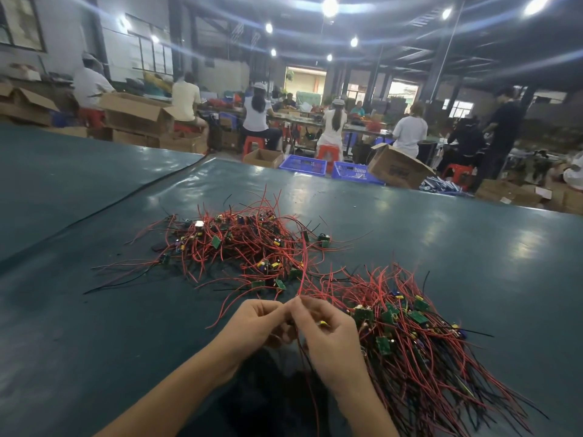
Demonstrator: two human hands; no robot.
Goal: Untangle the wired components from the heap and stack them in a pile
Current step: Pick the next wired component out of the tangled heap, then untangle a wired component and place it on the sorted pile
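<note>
Item one, the table (441,247) – a broad work surface under a dark green cover, which bears everything listed below. Item two, the heap (239,244): a loose tangle of red and black leads with small green boards caught among them, lying toward the far side, wires sticking out in all directions, so it reads as the unsorted stock. Item three, the pile (410,335), near the person's right: boards gathered at its upper end and leads trailing roughly one way toward the near right corner, an order that suggests finished pieces are laid here, within easy reach of the working hand. Item four, the left hand (255,323), fingers curled, thumb and forefinger closed at the meeting point of both hands, apparently pinching the lead to steady it. Item five, the right hand (325,332), fingertips clamped together on the same lead, its palm cupped round a component. Item six, the red wire (303,269) – it rises from the pinch in a taut arc into the near edge of the heap, while its other end hangs down between the wrists; the tension suggests it is being drawn clear of its neighbours. Item seven, a yellow part (323,323), just visible inside the right palm, probably on the board belonging to this lead.
</note>
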